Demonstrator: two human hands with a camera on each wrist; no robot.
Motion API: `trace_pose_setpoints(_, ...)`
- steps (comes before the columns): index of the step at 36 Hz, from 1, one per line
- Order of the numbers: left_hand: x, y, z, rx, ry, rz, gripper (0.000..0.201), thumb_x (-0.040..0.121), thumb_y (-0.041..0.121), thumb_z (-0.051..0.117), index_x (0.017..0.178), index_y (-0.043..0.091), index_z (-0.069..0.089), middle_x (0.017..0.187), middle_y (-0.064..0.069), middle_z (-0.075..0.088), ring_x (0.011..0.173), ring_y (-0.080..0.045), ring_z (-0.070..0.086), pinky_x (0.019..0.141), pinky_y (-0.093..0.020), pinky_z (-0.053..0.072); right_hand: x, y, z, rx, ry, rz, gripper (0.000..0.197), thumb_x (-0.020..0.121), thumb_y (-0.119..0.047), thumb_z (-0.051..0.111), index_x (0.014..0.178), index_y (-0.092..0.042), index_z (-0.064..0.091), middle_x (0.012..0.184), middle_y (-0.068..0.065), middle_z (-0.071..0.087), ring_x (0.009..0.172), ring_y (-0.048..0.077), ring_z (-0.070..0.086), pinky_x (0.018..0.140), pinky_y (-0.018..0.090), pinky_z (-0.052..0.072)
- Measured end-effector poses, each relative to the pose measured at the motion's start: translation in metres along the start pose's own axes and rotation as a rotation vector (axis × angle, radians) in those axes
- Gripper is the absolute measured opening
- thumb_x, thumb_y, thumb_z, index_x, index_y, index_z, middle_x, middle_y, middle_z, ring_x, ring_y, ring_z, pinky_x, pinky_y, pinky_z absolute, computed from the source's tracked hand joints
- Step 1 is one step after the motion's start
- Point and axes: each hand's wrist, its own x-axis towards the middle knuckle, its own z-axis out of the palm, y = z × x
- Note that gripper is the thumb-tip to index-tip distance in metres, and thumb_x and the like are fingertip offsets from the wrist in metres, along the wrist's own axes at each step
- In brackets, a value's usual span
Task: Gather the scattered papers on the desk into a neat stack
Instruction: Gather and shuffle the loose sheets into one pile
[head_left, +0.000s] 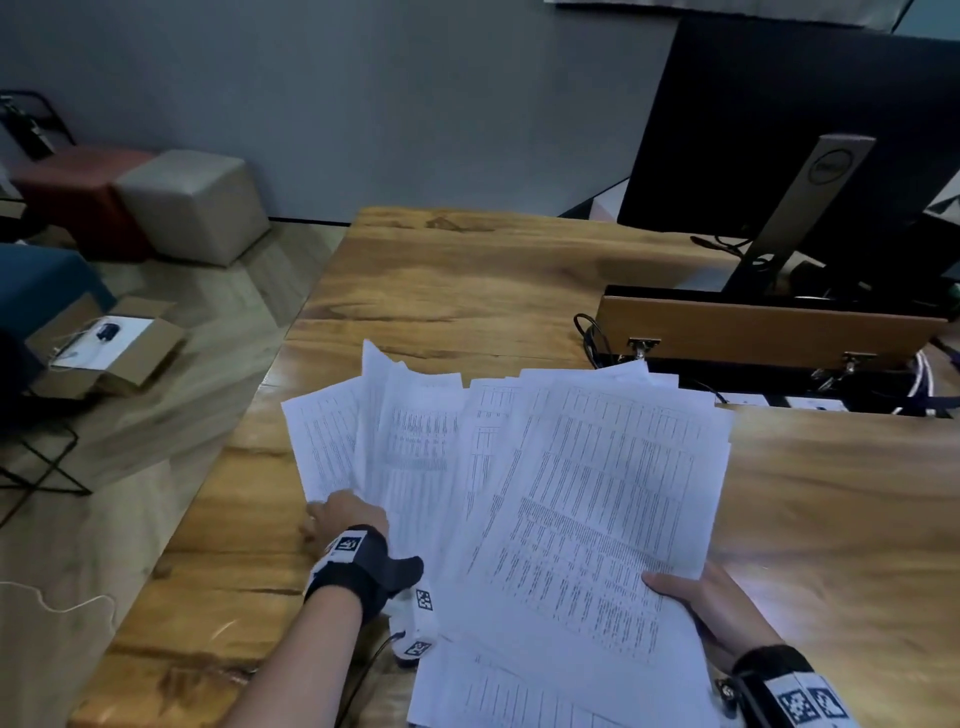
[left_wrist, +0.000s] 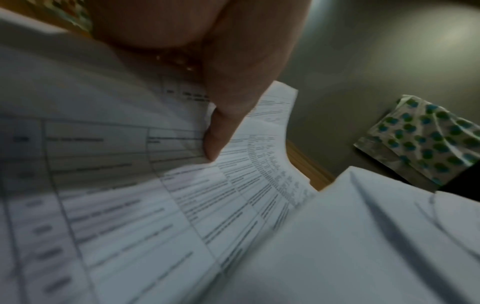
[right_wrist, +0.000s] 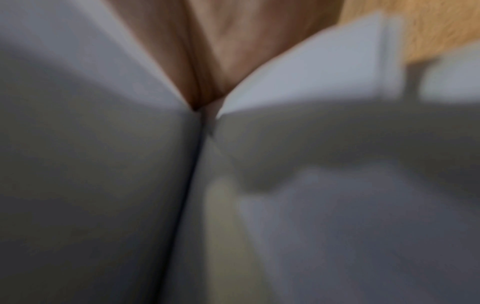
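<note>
Several printed white papers (head_left: 561, 483) lie fanned out and overlapping on the wooden desk (head_left: 467, 291), their near edges raised. My left hand (head_left: 343, 519) grips the left sheets at their near edge; in the left wrist view the thumb (left_wrist: 223, 131) presses on the printed pages (left_wrist: 130, 195). My right hand (head_left: 696, 597) pinches the near right corner of the top sheets, thumb on top and fingers hidden underneath. The right wrist view is blurred, showing only skin (right_wrist: 207, 61) between pale sheets (right_wrist: 311, 82).
A hinged wooden flap (head_left: 769, 327) with cables stands behind the papers, and a black monitor (head_left: 810, 130) on its stand rises at the back right. The desk's left edge drops to a floor holding cube stools (head_left: 192, 202) and an open cardboard box (head_left: 109, 343).
</note>
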Motion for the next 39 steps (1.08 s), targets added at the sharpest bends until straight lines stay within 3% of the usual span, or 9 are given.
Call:
trace_pose_setpoints(4, 0.007, -0.004, -0.007, 0.063, 0.04, -0.065, 0.031, 0.086, 0.007, 0.059, 0.116, 0.008, 0.062, 0.135, -0.021, 0.037, 0.121, -0.041, 0.039, 0.094, -0.047, 0.044, 0.006, -0.002, 0.008, 0.016, -0.015, 0.009, 0.034, 0.085, 0.018, 0.057, 0.114, 0.001, 0.064, 0.109, 0.024, 0.076, 0.103, 0.045, 0.07, 0.089, 0.052, 0.056)
trace_pose_setpoints(11, 0.02, 0.01, -0.009, -0.147, 0.03, -0.11, 0.079, 0.088, 0.005, 0.062, 0.15, 0.004, 0.014, 0.15, -0.027, 0.023, 0.132, -0.042, 0.04, 0.107, -0.048, 0.037, 0.01, -0.003, 0.017, 0.021, -0.033, 0.017, 0.034, 0.085, 0.015, 0.059, 0.114, -0.003, 0.064, 0.108, 0.022, 0.077, 0.1, 0.041, 0.073, 0.086, 0.05, 0.057)
trace_pose_setpoints(16, 0.041, -0.003, -0.018, -0.155, -0.056, -0.042, 0.065, 0.076, 0.008, 0.075, 0.135, -0.002, 0.049, 0.135, -0.02, 0.055, 0.122, -0.037, 0.055, 0.097, -0.041, 0.049, 0.011, -0.002, 0.022, 0.028, -0.051, 0.022, 0.033, 0.086, 0.016, 0.058, 0.112, -0.003, 0.065, 0.107, 0.021, 0.077, 0.098, 0.038, 0.074, 0.08, 0.046, 0.061)
trace_pose_setpoints(20, 0.039, -0.008, -0.04, -0.205, -0.118, -0.002, 0.02, 0.073, 0.005, 0.071, 0.091, -0.002, 0.065, 0.103, -0.018, 0.071, 0.087, -0.035, 0.068, 0.075, -0.035, 0.056, 0.015, 0.001, 0.021, 0.012, -0.057, 0.033, 0.034, 0.086, 0.015, 0.058, 0.115, -0.002, 0.064, 0.109, 0.022, 0.076, 0.101, 0.04, 0.073, 0.088, 0.05, 0.057)
trace_pose_setpoints(25, 0.02, 0.002, -0.087, -0.275, 0.013, 0.296, 0.029, 0.079, 0.002, 0.063, 0.107, 0.007, 0.067, 0.104, -0.015, 0.071, 0.087, -0.03, 0.064, 0.079, -0.036, 0.052, 0.022, 0.007, 0.017, 0.011, -0.053, 0.055, 0.038, 0.085, 0.017, 0.059, 0.118, 0.0, 0.062, 0.112, 0.024, 0.075, 0.107, 0.043, 0.07, 0.1, 0.059, 0.049)
trace_pose_setpoints(29, -0.01, 0.012, -0.136, -0.27, 0.017, 0.533, 0.019, 0.084, 0.011, 0.067, 0.1, 0.019, 0.066, 0.089, 0.001, 0.07, 0.086, -0.027, 0.068, 0.073, -0.035, 0.052, 0.027, 0.01, 0.018, 0.006, -0.05, 0.074, 0.038, 0.085, 0.017, 0.059, 0.119, 0.0, 0.062, 0.112, 0.024, 0.075, 0.108, 0.044, 0.068, 0.102, 0.061, 0.048)
trace_pose_setpoints(35, -0.062, 0.029, -0.184, -0.405, -0.2, 0.808, 0.016, 0.08, 0.011, 0.077, 0.086, 0.024, 0.07, 0.081, 0.027, 0.073, 0.062, 0.005, 0.069, 0.05, -0.013, 0.05, 0.032, 0.011, 0.03, 0.025, -0.085, 0.092, 0.033, 0.088, 0.017, 0.056, 0.111, -0.005, 0.062, 0.096, 0.017, 0.08, 0.095, 0.038, 0.074, 0.084, 0.052, 0.058)
trace_pose_setpoints(37, -0.075, 0.033, -0.187, -0.532, -0.304, 0.813, 0.016, 0.076, 0.008, 0.077, 0.088, 0.017, 0.072, 0.082, 0.017, 0.077, 0.067, -0.001, 0.073, 0.054, -0.01, 0.053, 0.035, 0.013, 0.035, 0.03, -0.09, 0.102, 0.033, 0.088, 0.017, 0.057, 0.112, -0.006, 0.062, 0.099, 0.019, 0.079, 0.1, 0.041, 0.072, 0.093, 0.059, 0.054)
trace_pose_setpoints(39, -0.079, 0.034, -0.183, -0.697, -0.437, 0.761, 0.025, 0.067, 0.014, 0.081, 0.09, 0.013, 0.073, 0.089, 0.002, 0.079, 0.076, -0.014, 0.076, 0.061, -0.021, 0.06, 0.039, 0.015, 0.038, 0.025, -0.09, 0.117, 0.034, 0.088, 0.016, 0.057, 0.117, -0.002, 0.061, 0.104, 0.023, 0.077, 0.103, 0.044, 0.07, 0.097, 0.062, 0.051)
